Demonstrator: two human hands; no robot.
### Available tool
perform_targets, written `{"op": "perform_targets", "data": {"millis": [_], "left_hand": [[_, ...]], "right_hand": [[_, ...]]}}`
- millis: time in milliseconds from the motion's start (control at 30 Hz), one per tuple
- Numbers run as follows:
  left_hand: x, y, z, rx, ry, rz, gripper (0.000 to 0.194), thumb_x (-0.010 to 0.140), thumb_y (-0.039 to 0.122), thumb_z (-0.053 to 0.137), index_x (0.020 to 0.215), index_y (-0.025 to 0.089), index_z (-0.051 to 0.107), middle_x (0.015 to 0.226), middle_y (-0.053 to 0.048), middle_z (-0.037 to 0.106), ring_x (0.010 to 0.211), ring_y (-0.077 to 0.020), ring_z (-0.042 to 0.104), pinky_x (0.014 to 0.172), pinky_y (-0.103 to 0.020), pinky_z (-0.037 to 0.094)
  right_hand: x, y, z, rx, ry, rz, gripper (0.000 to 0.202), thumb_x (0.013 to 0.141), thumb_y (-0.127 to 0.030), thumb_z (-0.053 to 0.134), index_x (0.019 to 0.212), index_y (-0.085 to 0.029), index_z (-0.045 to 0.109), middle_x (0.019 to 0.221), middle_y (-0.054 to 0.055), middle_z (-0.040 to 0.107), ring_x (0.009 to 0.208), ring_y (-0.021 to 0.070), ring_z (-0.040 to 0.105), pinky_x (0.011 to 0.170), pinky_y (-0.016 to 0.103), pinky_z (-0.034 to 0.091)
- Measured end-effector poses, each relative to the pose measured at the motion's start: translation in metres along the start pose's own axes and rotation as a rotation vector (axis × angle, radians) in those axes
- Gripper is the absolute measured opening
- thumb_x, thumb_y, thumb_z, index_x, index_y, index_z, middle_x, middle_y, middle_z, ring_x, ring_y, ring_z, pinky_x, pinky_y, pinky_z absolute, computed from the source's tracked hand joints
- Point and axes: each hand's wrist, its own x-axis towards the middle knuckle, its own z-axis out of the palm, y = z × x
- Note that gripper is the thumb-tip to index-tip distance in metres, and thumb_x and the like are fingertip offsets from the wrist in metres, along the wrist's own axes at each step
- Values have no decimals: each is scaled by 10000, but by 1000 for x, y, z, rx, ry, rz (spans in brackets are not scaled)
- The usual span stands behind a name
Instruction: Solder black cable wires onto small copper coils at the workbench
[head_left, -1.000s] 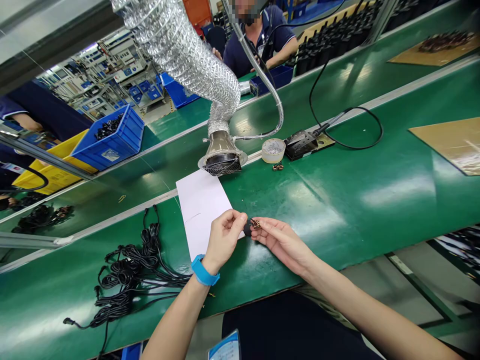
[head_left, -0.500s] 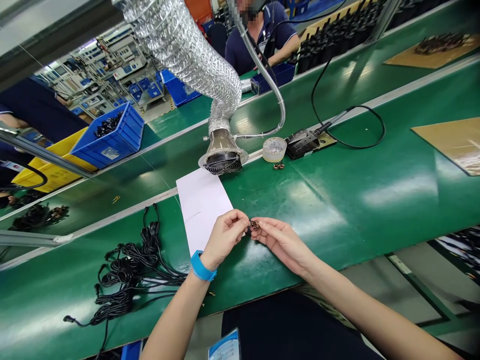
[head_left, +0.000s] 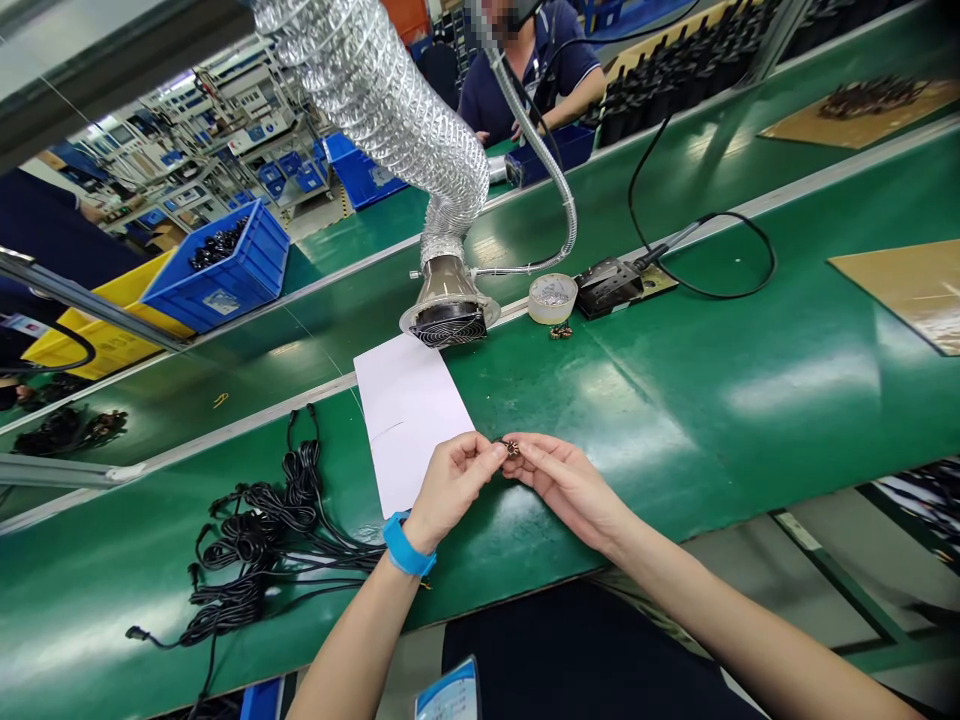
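Observation:
My left hand (head_left: 457, 480), with a blue band at the wrist, is closed in a pinch at the left side of a small copper-and-black part (head_left: 512, 449). From the right, my right hand (head_left: 562, 485) pinches the same part between thumb and fingers. The fingertips of both hands nearly meet over the green bench (head_left: 645, 400). A white sheet (head_left: 409, 420) lies just behind my left hand. Bundles of black cables (head_left: 255, 535) rest to the left, their ends running toward my left wrist.
A fan nozzle (head_left: 450, 310) on a silver duct hangs beyond the sheet. Right of it are a round tub (head_left: 553, 298), a few small parts (head_left: 561, 331) and a black device (head_left: 609, 286) with a cable. Blue (head_left: 221, 275) and yellow bins stand back left; a person sits opposite.
My left fingers have shifted slightly, with the thumb now closer against the small part. My right hand keeps its pinch. The view has moved very slightly.

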Motion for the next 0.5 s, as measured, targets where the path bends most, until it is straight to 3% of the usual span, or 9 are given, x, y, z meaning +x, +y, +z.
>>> {"op": "perform_targets", "data": {"millis": [300,500], "left_hand": [[-6,-2,1,-68,-61,-72,210,823,331,651,775,164,533,586,67,446,429,-31,291,402,-185,194],[-5,-5,-1,-74,-55,-100,313,858,449,641,795,154,556,598,54,480,424,-27,327,397,-179,205]], "right_hand": [[-2,0,3,-57,11,-23,327,802,-416,799,1040,-196,756,876,62,759,861,171,685,937,372,494],[-2,1,4,-62,18,-25,318,794,-404,808,1028,-195,757,868,56,757,838,163,683,909,355,500]]}}
